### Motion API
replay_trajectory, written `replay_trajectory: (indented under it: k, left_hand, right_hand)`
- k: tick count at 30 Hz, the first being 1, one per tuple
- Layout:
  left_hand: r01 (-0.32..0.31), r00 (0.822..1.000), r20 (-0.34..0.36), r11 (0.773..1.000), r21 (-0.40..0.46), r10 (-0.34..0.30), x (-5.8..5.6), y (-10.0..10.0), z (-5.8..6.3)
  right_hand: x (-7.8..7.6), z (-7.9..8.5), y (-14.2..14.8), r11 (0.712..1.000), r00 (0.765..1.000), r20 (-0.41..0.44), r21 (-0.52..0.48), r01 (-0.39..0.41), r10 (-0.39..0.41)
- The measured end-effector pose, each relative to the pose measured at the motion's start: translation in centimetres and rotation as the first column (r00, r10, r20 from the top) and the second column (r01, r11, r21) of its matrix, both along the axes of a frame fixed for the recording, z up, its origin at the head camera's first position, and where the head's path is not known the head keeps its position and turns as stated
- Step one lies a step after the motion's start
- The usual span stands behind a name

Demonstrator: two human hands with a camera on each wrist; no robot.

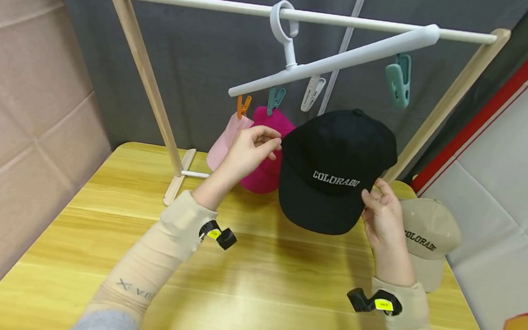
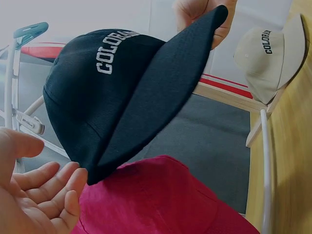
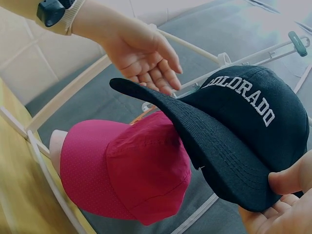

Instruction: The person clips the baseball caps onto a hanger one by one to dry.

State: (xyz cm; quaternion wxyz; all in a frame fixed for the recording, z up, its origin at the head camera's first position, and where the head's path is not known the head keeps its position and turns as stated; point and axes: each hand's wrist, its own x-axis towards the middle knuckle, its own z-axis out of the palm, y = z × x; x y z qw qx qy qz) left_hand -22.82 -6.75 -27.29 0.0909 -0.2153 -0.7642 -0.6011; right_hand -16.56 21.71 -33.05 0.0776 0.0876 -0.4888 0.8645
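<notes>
My right hand (image 1: pixel 384 214) pinches the brim edge of a black baseball cap (image 1: pixel 338 150) with white COLORADO lettering, thumb on top in the right wrist view. The cap hangs in the air below a white hanger (image 1: pixel 335 62), its front towards me. Beside the cap's other side is my left hand (image 1: pixel 256 146), its fingers loosely bent and thumb apart, with nothing between them. Clipped to the hanger's left end are a magenta cap (image 3: pixel 126 170), under a teal clip (image 1: pixel 275 100), and a pale pink cap (image 1: pixel 229 139), under an orange clip (image 1: pixel 243 106).
A white clip (image 1: pixel 313 93) and another teal clip (image 1: pixel 398 81) dangle from the hanger with no cap. The hanger tilts, right end up, on the white rod (image 1: pixel 202 2) of a wooden-legged rack. A beige cap (image 1: pixel 429 233) lies at the right of the wooden table (image 1: pixel 245 296).
</notes>
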Motion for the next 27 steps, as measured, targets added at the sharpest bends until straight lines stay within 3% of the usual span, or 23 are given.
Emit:
replay_trajectory:
  k: [10,16,27]
  left_hand:
    - [0.007,0.999,-0.039,0.99,0.138,-0.002,-0.3,0.6,1.5]
    - [0.022,1.0,0.011,0.974,0.224,-0.026,-0.7,1.0,2.6]
    - [0.073,0.986,0.126,0.956,0.284,-0.113,-1.8,1.7,4.1]
  right_hand:
    - [0.1,0.0,-0.1,1.0,1.0,0.013,-0.009,-0.005,0.005]
    - [0.2,0.0,-0.1,1.0,1.0,0.016,-0.025,-0.01,0.011]
    - [0.1,0.0,-0.1,0.999,1.0,0.014,-0.032,-0.009,0.01]
